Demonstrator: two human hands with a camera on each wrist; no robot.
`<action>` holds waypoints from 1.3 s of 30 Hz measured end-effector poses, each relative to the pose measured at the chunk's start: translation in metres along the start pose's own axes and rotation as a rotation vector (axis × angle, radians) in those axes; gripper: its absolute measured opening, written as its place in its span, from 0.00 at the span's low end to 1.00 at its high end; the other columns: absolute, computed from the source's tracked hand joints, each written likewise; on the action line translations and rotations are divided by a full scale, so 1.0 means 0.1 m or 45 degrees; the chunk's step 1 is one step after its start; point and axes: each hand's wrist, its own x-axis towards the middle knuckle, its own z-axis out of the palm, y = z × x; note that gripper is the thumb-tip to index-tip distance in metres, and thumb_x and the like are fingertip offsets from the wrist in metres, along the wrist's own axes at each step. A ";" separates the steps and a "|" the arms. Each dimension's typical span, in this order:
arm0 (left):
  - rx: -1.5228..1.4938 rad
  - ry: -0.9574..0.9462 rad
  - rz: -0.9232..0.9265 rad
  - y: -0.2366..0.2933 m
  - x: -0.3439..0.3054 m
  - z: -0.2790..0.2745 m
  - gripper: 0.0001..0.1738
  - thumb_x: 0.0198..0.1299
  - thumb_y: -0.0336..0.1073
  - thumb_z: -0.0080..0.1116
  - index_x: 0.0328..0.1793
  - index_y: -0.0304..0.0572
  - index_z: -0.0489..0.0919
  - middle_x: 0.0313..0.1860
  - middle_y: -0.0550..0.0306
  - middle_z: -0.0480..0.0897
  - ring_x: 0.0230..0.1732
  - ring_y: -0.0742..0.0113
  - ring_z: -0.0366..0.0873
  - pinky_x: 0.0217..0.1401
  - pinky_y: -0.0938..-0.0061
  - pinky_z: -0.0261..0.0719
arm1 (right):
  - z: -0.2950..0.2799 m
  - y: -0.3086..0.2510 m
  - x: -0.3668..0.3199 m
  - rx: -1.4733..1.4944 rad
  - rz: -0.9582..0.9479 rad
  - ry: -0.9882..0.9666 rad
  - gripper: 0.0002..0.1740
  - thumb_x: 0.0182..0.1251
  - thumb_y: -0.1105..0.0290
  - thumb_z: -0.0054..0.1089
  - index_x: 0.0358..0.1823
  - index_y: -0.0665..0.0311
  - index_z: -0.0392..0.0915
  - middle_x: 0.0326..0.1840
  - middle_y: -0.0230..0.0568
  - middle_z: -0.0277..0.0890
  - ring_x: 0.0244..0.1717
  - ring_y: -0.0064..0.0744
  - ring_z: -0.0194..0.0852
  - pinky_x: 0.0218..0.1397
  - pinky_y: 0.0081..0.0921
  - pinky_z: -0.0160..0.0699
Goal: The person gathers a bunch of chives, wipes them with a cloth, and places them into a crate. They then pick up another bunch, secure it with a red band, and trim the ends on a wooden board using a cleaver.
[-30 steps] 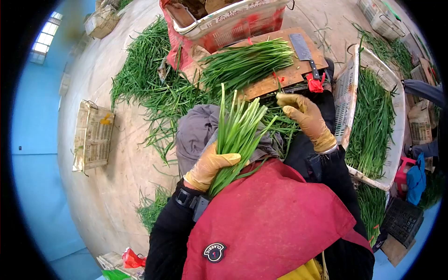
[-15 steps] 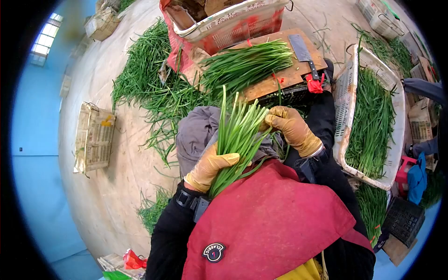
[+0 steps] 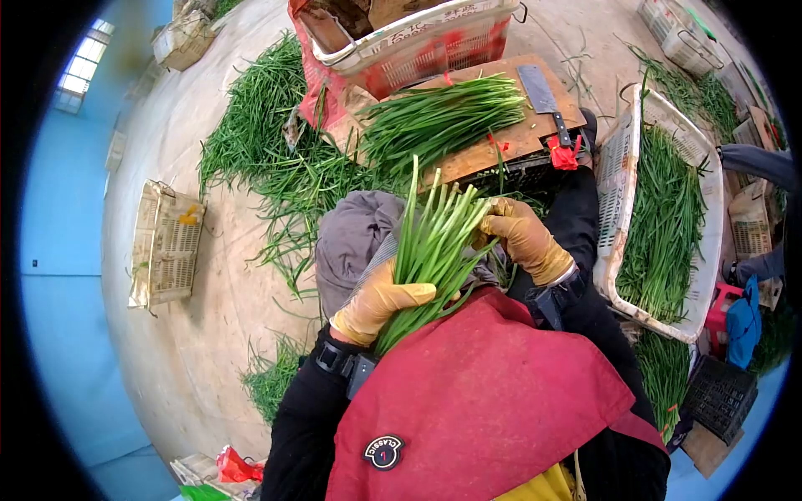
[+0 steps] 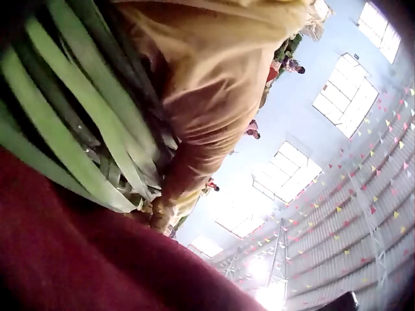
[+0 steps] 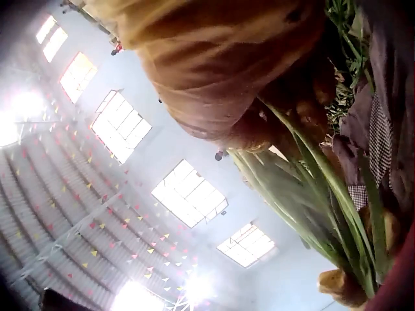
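Note:
A loose bunch of garlic chives (image 3: 443, 242), pale stem ends up, lies slanted in front of the red apron. My gloved left hand (image 3: 372, 305) grips it around the lower part, thumb across the front. On the bunch's right side, my gloved right hand (image 3: 528, 238) has its fingers curled at the pale ends and pinches strands there. The right wrist view shows green strands (image 5: 331, 188) running into those fingers, whose tips are partly hidden. Flat leaves (image 4: 84, 103) come out beside the left glove (image 4: 214, 78) in the left wrist view.
A wooden board (image 3: 547, 75) ahead bears a pile of chives (image 3: 451, 113) and a cleaver (image 3: 539, 88). Loose chives (image 3: 259, 125) are heaped on the floor at left. A white crate (image 3: 614, 192) of chives stands at right, a red-and-white basket (image 3: 426, 50) behind the board.
My right hand has come in from the right to the bunch's pale ends and its fingers have closed there. My left hand keeps its grip, and the bunch has tilted slightly right.

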 end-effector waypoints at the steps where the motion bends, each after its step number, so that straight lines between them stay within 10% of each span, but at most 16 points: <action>1: -0.015 -0.018 -0.027 -0.01 -0.01 -0.03 0.33 0.60 0.33 0.65 0.72 0.35 0.69 0.58 0.52 0.81 0.56 0.64 0.80 0.63 0.70 0.76 | -0.02 0.01 0.00 0.014 -0.016 0.025 0.12 0.68 0.68 0.59 0.44 0.71 0.80 0.38 0.38 0.83 0.37 0.29 0.80 0.45 0.25 0.78; 10: -0.024 0.095 -0.050 -0.01 -0.02 -0.02 0.39 0.55 0.29 0.67 0.75 0.36 0.66 0.60 0.52 0.80 0.56 0.62 0.81 0.63 0.68 0.77 | -0.79 -0.53 -0.11 -0.453 -1.089 1.113 0.07 0.70 0.69 0.61 0.41 0.62 0.86 0.37 0.34 0.84 0.38 0.24 0.81 0.45 0.22 0.80; 14: 0.039 0.072 -0.071 -0.02 -0.01 -0.04 0.36 0.58 0.27 0.66 0.74 0.37 0.66 0.60 0.53 0.80 0.57 0.64 0.80 0.64 0.70 0.76 | -1.16 -0.36 -0.30 -1.663 -0.094 0.370 0.13 0.71 0.68 0.62 0.51 0.68 0.83 0.46 0.37 0.85 0.46 0.27 0.82 0.53 0.25 0.80; 16: 0.075 0.054 -0.098 -0.02 0.00 -0.04 0.33 0.62 0.26 0.63 0.74 0.37 0.67 0.61 0.55 0.79 0.59 0.68 0.77 0.66 0.72 0.73 | -0.86 -0.28 -0.28 -1.226 0.013 -0.014 0.22 0.71 0.71 0.61 0.64 0.69 0.75 0.59 0.37 0.79 0.57 0.25 0.75 0.62 0.26 0.75; 18: 0.146 0.065 -0.069 -0.05 0.03 -0.02 0.33 0.62 0.25 0.63 0.74 0.37 0.67 0.62 0.56 0.78 0.61 0.70 0.76 0.67 0.73 0.73 | -0.48 -0.43 -0.21 -0.654 -0.200 0.073 0.28 0.69 0.70 0.63 0.69 0.68 0.71 0.63 0.35 0.76 0.61 0.24 0.72 0.66 0.26 0.72; 22: 0.208 -0.001 -0.050 -0.10 0.08 -0.02 0.33 0.62 0.26 0.64 0.74 0.37 0.66 0.64 0.59 0.77 0.62 0.72 0.74 0.68 0.75 0.71 | -0.01 -0.47 0.02 -1.172 -0.653 -0.167 0.23 0.63 0.63 0.69 0.59 0.62 0.81 0.47 0.41 0.81 0.51 0.33 0.78 0.57 0.29 0.75; 28: 0.171 -0.021 -0.110 -0.20 0.09 -0.11 0.36 0.60 0.26 0.65 0.76 0.36 0.65 0.66 0.57 0.76 0.65 0.69 0.73 0.70 0.73 0.69 | -0.18 -0.34 0.14 -0.922 -0.168 -0.180 0.07 0.62 0.73 0.67 0.39 0.70 0.85 0.38 0.38 0.83 0.40 0.27 0.80 0.44 0.24 0.79; 30: 0.205 0.021 -0.085 -0.17 0.05 -0.10 0.36 0.61 0.26 0.64 0.75 0.36 0.65 0.66 0.57 0.76 0.65 0.69 0.73 0.70 0.73 0.69 | -0.47 -0.22 0.18 -1.077 -0.371 0.265 0.07 0.65 0.71 0.66 0.35 0.70 0.85 0.34 0.35 0.82 0.34 0.23 0.79 0.39 0.22 0.78; 33: 0.255 0.013 -0.064 -0.13 0.06 -0.14 0.35 0.61 0.26 0.63 0.75 0.35 0.65 0.66 0.56 0.76 0.65 0.69 0.73 0.70 0.73 0.69 | -0.78 -0.37 0.06 -0.895 0.038 0.408 0.13 0.72 0.64 0.63 0.38 0.68 0.84 0.30 0.31 0.81 0.26 0.18 0.74 0.32 0.19 0.75; 37: 0.233 0.011 -0.080 -0.11 0.06 -0.07 0.36 0.61 0.26 0.64 0.75 0.36 0.65 0.66 0.56 0.76 0.65 0.68 0.74 0.70 0.72 0.69 | -0.50 -0.33 0.03 -0.431 -0.228 0.226 0.19 0.70 0.57 0.66 0.42 0.69 0.84 0.32 0.33 0.82 0.31 0.19 0.75 0.37 0.19 0.75; 39: 0.235 -0.003 -0.062 -0.15 0.08 -0.10 0.36 0.61 0.26 0.64 0.75 0.36 0.65 0.67 0.56 0.76 0.65 0.68 0.74 0.70 0.72 0.70 | -0.13 -0.55 0.06 -0.804 -0.120 0.054 0.16 0.68 0.62 0.67 0.47 0.69 0.82 0.38 0.32 0.82 0.41 0.20 0.77 0.48 0.20 0.77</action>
